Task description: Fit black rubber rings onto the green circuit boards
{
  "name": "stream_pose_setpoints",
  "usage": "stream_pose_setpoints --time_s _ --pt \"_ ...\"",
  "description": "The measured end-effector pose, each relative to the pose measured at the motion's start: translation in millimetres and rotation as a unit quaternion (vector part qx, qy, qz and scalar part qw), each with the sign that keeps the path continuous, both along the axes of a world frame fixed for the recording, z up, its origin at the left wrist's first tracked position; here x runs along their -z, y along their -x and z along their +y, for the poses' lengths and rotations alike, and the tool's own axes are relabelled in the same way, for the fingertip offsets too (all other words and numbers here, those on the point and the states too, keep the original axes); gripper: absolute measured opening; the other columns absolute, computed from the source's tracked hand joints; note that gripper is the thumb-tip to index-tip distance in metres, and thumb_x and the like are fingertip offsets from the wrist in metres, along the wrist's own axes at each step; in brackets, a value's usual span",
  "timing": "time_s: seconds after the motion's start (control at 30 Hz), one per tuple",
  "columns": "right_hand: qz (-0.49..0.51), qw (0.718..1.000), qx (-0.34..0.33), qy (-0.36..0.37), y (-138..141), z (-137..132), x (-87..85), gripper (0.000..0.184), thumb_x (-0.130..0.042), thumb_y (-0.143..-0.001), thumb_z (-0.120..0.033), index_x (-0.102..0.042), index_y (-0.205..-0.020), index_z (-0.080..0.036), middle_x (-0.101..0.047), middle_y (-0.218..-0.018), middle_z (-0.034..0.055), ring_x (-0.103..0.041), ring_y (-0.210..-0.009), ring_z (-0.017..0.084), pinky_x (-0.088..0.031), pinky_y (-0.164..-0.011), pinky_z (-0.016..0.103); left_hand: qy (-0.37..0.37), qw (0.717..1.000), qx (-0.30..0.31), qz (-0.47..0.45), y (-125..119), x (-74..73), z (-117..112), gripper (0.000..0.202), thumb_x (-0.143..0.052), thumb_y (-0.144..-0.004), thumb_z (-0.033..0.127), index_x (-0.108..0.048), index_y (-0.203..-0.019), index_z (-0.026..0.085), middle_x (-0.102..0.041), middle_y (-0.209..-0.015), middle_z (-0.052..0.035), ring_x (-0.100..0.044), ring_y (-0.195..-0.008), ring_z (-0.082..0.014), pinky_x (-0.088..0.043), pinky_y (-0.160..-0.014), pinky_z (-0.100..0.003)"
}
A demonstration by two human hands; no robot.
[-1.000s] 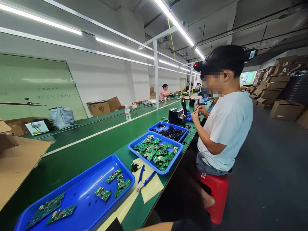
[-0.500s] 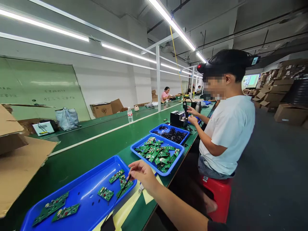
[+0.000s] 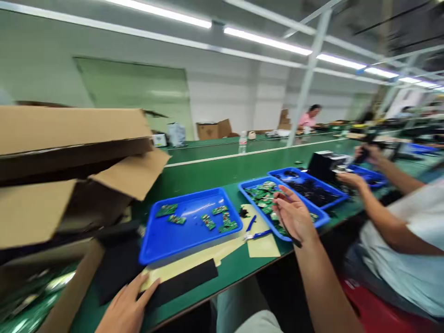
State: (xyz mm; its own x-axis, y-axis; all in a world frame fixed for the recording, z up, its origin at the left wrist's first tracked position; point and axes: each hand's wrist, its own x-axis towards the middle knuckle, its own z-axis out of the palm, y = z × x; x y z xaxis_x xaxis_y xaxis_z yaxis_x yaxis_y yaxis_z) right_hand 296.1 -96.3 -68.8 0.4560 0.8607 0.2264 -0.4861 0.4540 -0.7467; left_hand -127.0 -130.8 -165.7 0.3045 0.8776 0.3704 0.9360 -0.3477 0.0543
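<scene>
Lower centre-right of the frame: the person's right hand, fingers fanned wide, holds a slim dark tool low against the palm, its tip showing below the hand; the exact grip is hidden by the fingers. The hand hovers over the near side of a blue tray heaped with green circuit boards, some boards showing between the fingers. Just below it, blue-handled diagonal cutters lie beside a pale yellow paper sheet, apart from the hand. Left of these, a second blue tray holds a few scattered green boards, well apart from both hands. Bottom left, the left hand is open, fingers spread, holding nothing visible, fingertips at the edge of a black foam strip. Cardboard box flaps rise at left above it. Farther along the green workbench, a third blue tray holds small black parts. At right, a seated co-worker in a white T-shirt, on a red stool, has one hand around a dark tool, the other beside a black bench unit.
</scene>
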Motion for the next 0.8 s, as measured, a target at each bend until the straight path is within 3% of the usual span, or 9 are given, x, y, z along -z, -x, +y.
stream_pose_setpoints --time_s 0.1,0.17,0.27,0.47,0.63,0.8 --pt "0.007 0.998 -0.054 0.026 13 4 7.4 0.044 -0.083 -0.054 -0.014 -0.069 -0.095 -0.023 -0.068 -0.079 -0.0021 -0.064 -0.065 0.007 -0.052 -0.057 0.015 0.028 0.995 0.017 0.093 -11 -6.8 -18 0.050 -0.038 -0.077 0.000 -0.073 -0.107 0.021 -0.069 -0.119 -0.0148 -0.067 -0.108 -0.0282 -0.056 -0.092 -0.042" --pt "-0.005 0.997 -0.075 0.034 24 10 11.0 0.042 -0.084 -0.054 -0.015 -0.070 -0.093 -0.024 -0.068 -0.079 -0.0015 -0.064 -0.066 0.008 -0.053 -0.057 0.016 0.036 0.995 0.019 0.086 -25 -10.7 -21 0.041 -0.041 -0.086 0.009 -0.070 -0.114 0.017 -0.068 -0.121 -0.0174 -0.066 -0.111 -0.0301 -0.055 -0.094 -0.045" --pt "-0.038 0.994 -0.099 0.033 41 20 10.8 0.039 -0.085 -0.057 -0.020 -0.071 -0.093 -0.026 -0.067 -0.077 -0.0013 -0.063 -0.068 0.010 -0.055 -0.060 0.021 0.042 0.997 -0.006 0.071 -42 -9.6 -23 0.035 -0.049 -0.090 0.018 -0.065 -0.121 0.019 -0.065 -0.126 -0.0151 -0.063 -0.115 -0.0297 -0.054 -0.095 -0.045" --pt "-0.064 0.986 -0.156 -0.009 65 45 -4.0 0.039 -0.083 -0.064 -0.026 -0.070 -0.100 -0.030 -0.068 -0.084 -0.0009 -0.062 -0.070 0.011 -0.056 -0.065 0.024 0.024 0.999 -0.028 0.003 -62 -10.4 -22 0.027 -0.052 -0.089 0.014 -0.065 -0.112 0.017 -0.067 -0.112 -0.0160 -0.066 -0.103 -0.0296 -0.056 -0.087 -0.044" --pt "-0.088 0.971 -0.218 -0.046 78 76 -6.8 0.041 -0.081 -0.066 -0.025 -0.067 -0.104 -0.031 -0.066 -0.086 -0.0015 -0.058 -0.064 0.010 -0.056 -0.065 0.026 0.030 0.998 -0.004 -0.061 -76 -35.0 0 0.026 -0.051 -0.089 0.013 -0.068 -0.108 0.018 -0.066 -0.102 -0.0123 -0.065 -0.095 -0.0261 -0.056 -0.084 -0.039" --pt "-0.121 0.965 -0.223 -0.062 93 98 10.4 0.045 -0.078 -0.072 -0.024 -0.063 -0.113 -0.030 -0.066 -0.092 -0.0003 -0.061 -0.069 0.010 -0.055 -0.067 0.025 0.064 0.990 0.001 -0.128 -94 -63.8 49 0.021 -0.053 -0.091 0.020 -0.068 -0.106 0.018 -0.066 -0.102 -0.0084 -0.065 -0.098 -0.0208 -0.053 -0.089 -0.032"
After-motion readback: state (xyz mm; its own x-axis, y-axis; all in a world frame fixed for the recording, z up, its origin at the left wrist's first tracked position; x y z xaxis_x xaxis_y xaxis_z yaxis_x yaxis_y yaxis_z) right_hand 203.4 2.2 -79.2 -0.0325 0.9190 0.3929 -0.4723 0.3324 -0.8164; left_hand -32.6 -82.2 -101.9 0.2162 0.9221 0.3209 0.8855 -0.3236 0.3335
